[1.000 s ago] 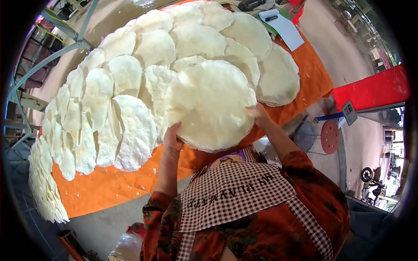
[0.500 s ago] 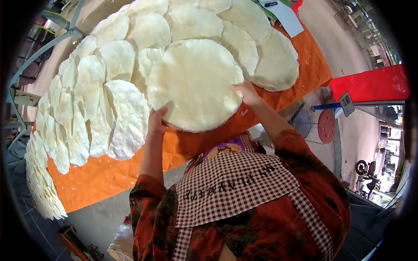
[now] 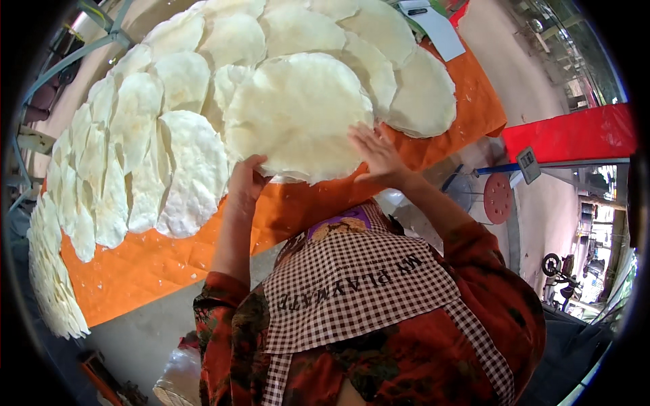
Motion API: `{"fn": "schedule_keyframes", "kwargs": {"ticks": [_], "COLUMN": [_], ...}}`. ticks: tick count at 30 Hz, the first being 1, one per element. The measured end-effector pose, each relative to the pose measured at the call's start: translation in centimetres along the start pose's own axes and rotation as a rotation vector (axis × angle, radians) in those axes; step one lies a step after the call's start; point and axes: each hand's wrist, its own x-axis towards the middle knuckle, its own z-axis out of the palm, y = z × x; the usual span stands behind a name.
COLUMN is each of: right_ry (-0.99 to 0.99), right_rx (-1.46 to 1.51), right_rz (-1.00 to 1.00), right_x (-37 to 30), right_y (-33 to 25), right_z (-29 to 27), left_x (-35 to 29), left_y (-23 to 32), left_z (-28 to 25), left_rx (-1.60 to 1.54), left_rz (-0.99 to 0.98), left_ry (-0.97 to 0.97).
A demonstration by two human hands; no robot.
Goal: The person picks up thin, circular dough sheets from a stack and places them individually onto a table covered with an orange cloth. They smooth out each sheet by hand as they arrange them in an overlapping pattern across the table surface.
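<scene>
A large thin round flatbread (image 3: 294, 111), pale cream and slightly uneven at its rim, lies in front of me over other sheets. Its near part bends along a faint crease. At its near left edge my left hand (image 3: 248, 179) is closed, the fingers curled at the rim and partly hidden. My right hand (image 3: 379, 157) lies open at the near right edge, fingers spread over the surface. Rows of overlapping flatbreads (image 3: 139, 118) cover the far and left parts of the table, and a thicker stack (image 3: 423, 95) sits to the right.
An orange cloth (image 3: 142, 274) covers the table, with small crumbs on it. At the far right corner are a white paper pad (image 3: 433, 30) and a dark pen (image 3: 418, 11). A red stool (image 3: 497, 198) and a red-covered surface (image 3: 569, 132) stand to the right.
My right hand has let go of the flatbread's right edge and spread open on its surface, lower down. The near edge of the flatbread has tipped downward. My left hand stays at the rim.
</scene>
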Motion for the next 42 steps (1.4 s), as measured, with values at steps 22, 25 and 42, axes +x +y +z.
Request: {"fn": "schedule_keyframes", "kwargs": {"ticks": [22,25,42], "right_ry": [-0.001,-0.151,0.155], "right_rx": [1.014,1.192,0.703], "right_rz": [0.166,0.285,0.731], "right_x": [17.7,17.6,7.9], "right_y": [0.1,7.1,12.3], "right_z": [-21.1,-14.2,7.1], "left_x": [-4.6,-4.5,-0.8], "left_y": [2.5,0.0,-4.6], "left_z": [-4.9,-1.6,-2.1], "left_rx": [-0.034,-0.216,0.263], "left_rz": [0.513,0.282,0.439], "left_ry": [0.031,-0.225,0.238]}}
